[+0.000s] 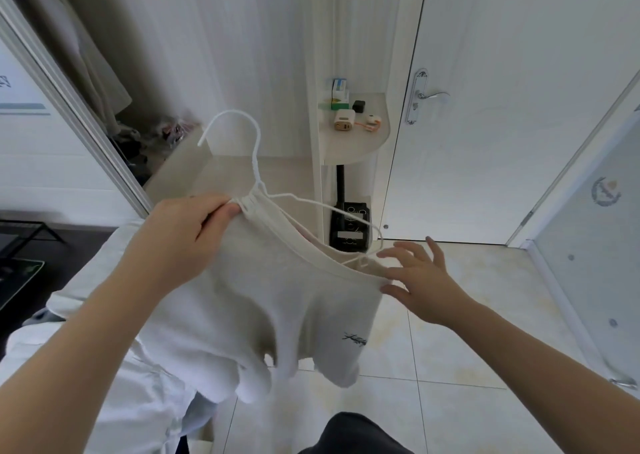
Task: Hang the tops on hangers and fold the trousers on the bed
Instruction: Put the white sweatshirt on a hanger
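— From the head camera, where is the top [277, 297]?
— It is held up in the air and hangs below the hanger [255, 162]. Its neckline is bunched just under the hanger's twisted neck. The left hand [180, 232] pinches that bunch, fingers [221, 211] curled round the cloth and thumb pressed on it.
— And the other hand?
— The right hand [419, 280] is at the hanger's right end, spread wide and gripping nothing. Its thumb touches the edge of the top's right shoulder. The fingertips are just beside the wire tip; I cannot tell whether they touch it.
— How does the hanger sit?
— Its right arm shows bare above the neck opening. The left arm is hidden by cloth and the left hand. The hook stands free above.
— Counts?
— One top, pale cream with a small dark mark near the hem. One white wire hanger. Two hands.
— Around the hanger?
— Below and to its left is the bed [79, 277], with pale cloth too jumbled to count. Behind the hanger is a rounded shelf [367, 142], with a white door [519, 142] further right. The tiled floor [450, 367] is beneath.
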Demonstrator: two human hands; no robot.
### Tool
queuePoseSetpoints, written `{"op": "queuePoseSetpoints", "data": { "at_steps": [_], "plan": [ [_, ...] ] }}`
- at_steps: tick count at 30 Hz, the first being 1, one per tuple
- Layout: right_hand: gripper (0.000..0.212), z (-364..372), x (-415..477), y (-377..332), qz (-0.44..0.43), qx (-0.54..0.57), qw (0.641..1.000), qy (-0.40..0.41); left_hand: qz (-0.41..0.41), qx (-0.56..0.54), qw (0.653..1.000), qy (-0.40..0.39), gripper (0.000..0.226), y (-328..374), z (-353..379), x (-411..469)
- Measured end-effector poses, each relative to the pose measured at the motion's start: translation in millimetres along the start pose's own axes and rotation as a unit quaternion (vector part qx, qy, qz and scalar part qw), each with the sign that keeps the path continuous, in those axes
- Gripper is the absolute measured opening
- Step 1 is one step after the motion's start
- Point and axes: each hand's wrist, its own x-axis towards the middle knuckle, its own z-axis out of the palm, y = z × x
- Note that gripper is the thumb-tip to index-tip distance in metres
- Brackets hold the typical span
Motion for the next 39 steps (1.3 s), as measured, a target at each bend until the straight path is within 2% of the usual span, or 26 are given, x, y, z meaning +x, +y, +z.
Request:
{"op": "queuePoseSetpoints", "data": {
  "at_steps": [2, 6, 9, 13, 17, 19, 22, 25, 28, 31, 33, 36, 39],
  "plan": [
    [0.043, -9, 4, 3, 0.040, 0.018, 0.999, -0.009, 0.011, -0.004, 1.000, -0.022, 0.036, -4, -2, -4],
    [0.026, -29, 14, 2, 0.100, 0.107, 0.987, -0.063, 0.022, 0.008, 0.997, -0.070, 0.039, -10, 2, -7],
    [0.022, -44, 16, -9, 0.109, 0.199, 0.974, -0.013, 0.021, 0.014, 0.996, -0.085, 0.038, -9, 4, -7],
    [0.018, -71, 21, -32, 0.048, 0.282, 0.955, 0.072, 0.034, 0.003, 0.995, -0.097, 0.038, -2, 10, -8],
    [0.026, -107, 27, -76, -0.066, 0.326, 0.935, 0.121, 0.035, -0.028, 0.988, -0.151, 0.058, 13, 37, -8],
    [0.020, -120, 31, -98, -0.110, 0.346, 0.919, 0.151, 0.057, -0.053, 0.989, -0.128, 0.055, 25, 45, -7],
    [0.015, -129, 37, -112, -0.105, 0.375, 0.904, 0.174, 0.067, -0.110, 0.989, -0.077, 0.047, 41, 41, -1],
    [0.019, -137, 38, -108, -0.067, 0.354, 0.922, 0.142, 0.083, -0.135, 0.985, -0.070, 0.040, 51, 31, 3],
    [0.022, -146, 33, -99, -0.043, 0.377, 0.918, 0.118, 0.092, -0.081, 0.988, -0.093, 0.053, 49, 29, 6],
    [0.017, -154, 30, -86, -0.034, 0.405, 0.908, 0.105, 0.141, -0.033, 0.987, -0.070, 0.034, 35, 35, 8],
    [0.018, -162, 28, -74, -0.026, 0.409, 0.909, 0.075, 0.150, -0.021, 0.988, -0.043, 0.029, 18, 34, 7],
    [0.017, -174, 20, -58, 0.001, 0.423, 0.904, 0.054, 0.108, 0.015, 0.994, 0.020, 0.032, -9, 31, 1],
    [0.026, -173, 19, -49, 0.019, 0.427, 0.903, 0.049, 0.039, -0.050, 0.997, 0.034, 0.029, -10, 32, -10]
  ]
}}
